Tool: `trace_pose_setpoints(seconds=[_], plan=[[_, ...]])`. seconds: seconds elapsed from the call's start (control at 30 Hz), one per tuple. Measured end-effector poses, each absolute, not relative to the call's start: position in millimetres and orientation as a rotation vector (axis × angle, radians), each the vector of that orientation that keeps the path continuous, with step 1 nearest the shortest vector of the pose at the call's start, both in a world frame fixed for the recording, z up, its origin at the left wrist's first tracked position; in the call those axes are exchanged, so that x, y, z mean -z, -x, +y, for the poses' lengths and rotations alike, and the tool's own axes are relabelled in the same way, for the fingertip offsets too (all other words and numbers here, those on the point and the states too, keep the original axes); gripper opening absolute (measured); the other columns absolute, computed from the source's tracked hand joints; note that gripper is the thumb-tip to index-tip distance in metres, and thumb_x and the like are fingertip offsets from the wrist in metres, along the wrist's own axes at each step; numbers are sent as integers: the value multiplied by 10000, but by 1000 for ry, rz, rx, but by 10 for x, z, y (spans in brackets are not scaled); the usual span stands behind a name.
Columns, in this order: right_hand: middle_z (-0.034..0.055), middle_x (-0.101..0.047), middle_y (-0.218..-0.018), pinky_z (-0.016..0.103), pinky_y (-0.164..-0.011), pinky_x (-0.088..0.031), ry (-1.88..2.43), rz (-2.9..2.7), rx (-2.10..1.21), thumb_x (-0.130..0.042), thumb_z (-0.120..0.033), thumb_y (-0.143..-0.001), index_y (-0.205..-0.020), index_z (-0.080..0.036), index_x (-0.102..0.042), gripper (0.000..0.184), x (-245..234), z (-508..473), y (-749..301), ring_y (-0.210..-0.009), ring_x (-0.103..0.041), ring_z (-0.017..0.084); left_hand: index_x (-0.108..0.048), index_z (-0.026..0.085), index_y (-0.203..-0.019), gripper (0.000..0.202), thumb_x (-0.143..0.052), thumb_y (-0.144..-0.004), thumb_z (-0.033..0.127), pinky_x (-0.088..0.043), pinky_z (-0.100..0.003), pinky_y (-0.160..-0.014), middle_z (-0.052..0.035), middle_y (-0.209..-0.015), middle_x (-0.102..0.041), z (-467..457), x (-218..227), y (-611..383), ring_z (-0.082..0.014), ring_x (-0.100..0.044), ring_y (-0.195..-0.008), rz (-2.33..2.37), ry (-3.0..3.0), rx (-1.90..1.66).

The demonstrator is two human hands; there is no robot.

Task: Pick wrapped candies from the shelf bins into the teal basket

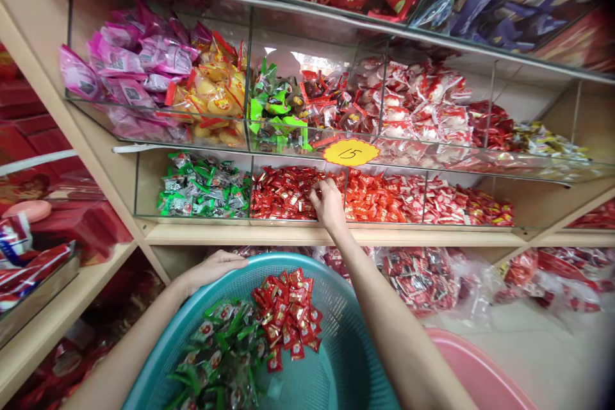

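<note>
My left hand (217,268) grips the far left rim of a teal plastic basket (343,327), its fingers lying over the edge. In the basket lie green-and-dark wrapped candies (216,359) on the left and small red wrapped candies (291,314) beside them. My right hand (329,202) reaches over the front edge of a shelf bin, at the right end of a heap of red wrapped candies (283,192). Its fingers are curled together; whatever is between them is hidden. Orange-red candies (372,198) lie just right of that hand, behind a clear divider.
A yellow price tag (351,152) marked 15 hangs above my right hand on the clear-fronted upper shelf. Green-wrapped candies (206,186) fill the bin to the left. Bagged candies (420,275) lie under the shelf, and a pink tub (473,365) stands at lower right.
</note>
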State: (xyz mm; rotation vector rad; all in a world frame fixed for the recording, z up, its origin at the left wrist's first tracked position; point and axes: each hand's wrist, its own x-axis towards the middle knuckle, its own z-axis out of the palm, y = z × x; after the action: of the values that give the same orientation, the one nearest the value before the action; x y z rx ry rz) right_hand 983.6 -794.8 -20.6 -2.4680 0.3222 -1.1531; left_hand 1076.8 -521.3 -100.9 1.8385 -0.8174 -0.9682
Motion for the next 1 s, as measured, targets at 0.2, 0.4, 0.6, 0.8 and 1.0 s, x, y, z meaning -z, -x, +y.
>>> trace_pose_setpoints(seconds=[0.2,0.4,0.6,0.8,1.0], plan=[[45,-488,-866,268,-722,-397,2451,285,1180,-419,-195,-830,-815,-189,-545,127,220,-7963,-9825,-720,-494,155,-714,154,-885,450,-578,-715,548,-445,-279,-739,-40,-851,-708,-5228,1008,-10760,-221,-606,-801,-793,-1847,985],[38,-483,-850,291,-738,-409,2337,126,1349,-428,-203,-846,-839,-195,-546,119,241,-7983,-9809,-762,-492,159,-712,153,-889,439,-584,-716,535,-447,-279,-745,-34,-845,-708,-5251,1021,-10751,-221,-602,-812,-783,-1890,974],[57,-519,-909,290,-712,-424,2216,-69,1313,-429,-198,-864,-868,-198,-542,113,149,-7736,-9413,-856,-507,163,-711,149,-887,433,-559,-743,528,-439,-267,-708,-34,-833,-705,-5201,1021,-10757,-211,-598,-781,-796,-1902,971],[-2,-560,-708,236,-558,-382,2239,42,633,-449,-231,-847,-798,-191,-557,125,385,-7339,-8919,-589,-478,113,-714,141,-855,419,-566,-738,516,-422,-257,-681,-28,-778,-690,-5214,1011,-10735,-188,-571,-733,-814,-1910,951],[-36,-529,-556,227,-520,-384,2010,280,250,-491,-173,-702,-634,-181,-538,82,951,-7151,-8929,-509,-468,102,-702,142,-831,410,-574,-725,517,-395,-241,-615,-17,-704,-658,-5191,1035,-10703,-162,-528,-654,-783,-1853,961]])
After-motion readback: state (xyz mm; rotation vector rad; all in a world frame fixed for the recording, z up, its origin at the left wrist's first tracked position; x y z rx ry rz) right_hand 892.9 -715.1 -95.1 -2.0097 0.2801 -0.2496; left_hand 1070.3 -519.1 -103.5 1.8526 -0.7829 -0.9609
